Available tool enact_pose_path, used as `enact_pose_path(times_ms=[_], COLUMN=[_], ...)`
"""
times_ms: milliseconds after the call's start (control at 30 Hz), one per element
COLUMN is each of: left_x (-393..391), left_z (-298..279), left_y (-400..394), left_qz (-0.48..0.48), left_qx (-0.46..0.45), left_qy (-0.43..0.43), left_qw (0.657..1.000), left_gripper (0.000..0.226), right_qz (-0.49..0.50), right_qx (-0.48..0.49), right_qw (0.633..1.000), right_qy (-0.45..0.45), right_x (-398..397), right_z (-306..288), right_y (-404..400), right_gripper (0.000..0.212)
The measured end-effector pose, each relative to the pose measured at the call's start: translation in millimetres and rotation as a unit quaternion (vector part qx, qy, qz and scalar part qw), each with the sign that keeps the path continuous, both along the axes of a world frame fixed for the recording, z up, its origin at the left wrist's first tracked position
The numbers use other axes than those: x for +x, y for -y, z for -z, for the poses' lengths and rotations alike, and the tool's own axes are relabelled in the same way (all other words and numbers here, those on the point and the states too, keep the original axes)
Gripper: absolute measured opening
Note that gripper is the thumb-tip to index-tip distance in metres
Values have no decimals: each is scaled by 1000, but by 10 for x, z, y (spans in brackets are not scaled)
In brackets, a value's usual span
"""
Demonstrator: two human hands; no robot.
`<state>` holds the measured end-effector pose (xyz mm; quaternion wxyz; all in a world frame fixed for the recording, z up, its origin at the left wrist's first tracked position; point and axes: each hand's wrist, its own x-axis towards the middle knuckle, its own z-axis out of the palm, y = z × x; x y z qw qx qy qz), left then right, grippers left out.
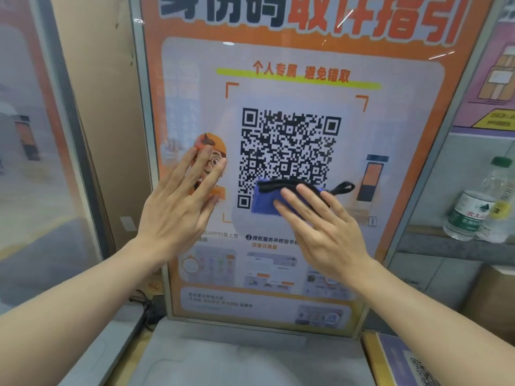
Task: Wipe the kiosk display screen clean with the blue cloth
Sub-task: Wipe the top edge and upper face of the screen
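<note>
The kiosk display screen (292, 87) stands upright in front of me, showing an orange poster with a large QR code. A blue cloth (264, 199) with a black edge and a black loop lies flat against the glass over the QR code's lower right corner. My right hand (320, 224) presses the cloth onto the screen with straight fingers. My left hand (181, 199) rests flat on the glass to the left, fingers spread over a cartoon figure.
A grey metal frame (145, 151) borders the screen. Two plastic water bottles (479, 207) stand on a ledge at the right. A grey shelf (245, 355) juts out below the screen. A glass panel (33, 162) stands at the left.
</note>
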<state>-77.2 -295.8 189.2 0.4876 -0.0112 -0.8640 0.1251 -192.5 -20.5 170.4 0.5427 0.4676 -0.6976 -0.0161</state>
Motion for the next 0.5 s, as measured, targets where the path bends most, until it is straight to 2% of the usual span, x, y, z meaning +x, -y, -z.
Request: enact_pose_path(times_ms=[133, 233, 333, 500], left_x=[7, 34, 55, 92], left_z=[-2, -51, -102, -144], left_y=[43, 114, 189, 268], left_qz=[11, 12, 13, 17], left_qx=[-10, -15, -37, -54], left_qy=[-7, -27, -11, 3], left_qw=[1000, 999, 999, 998], left_gripper=[58, 52, 52, 53], right_qz=[-3, 2, 5, -9], right_qx=[-80, -91, -57, 62], right_qw=[997, 995, 997, 997], right_qy=[13, 29, 42, 41], right_x=[45, 118, 181, 286], right_z=[-119, 76, 307, 646], right_y=[244, 359, 424, 513], right_gripper=[54, 56, 63, 71])
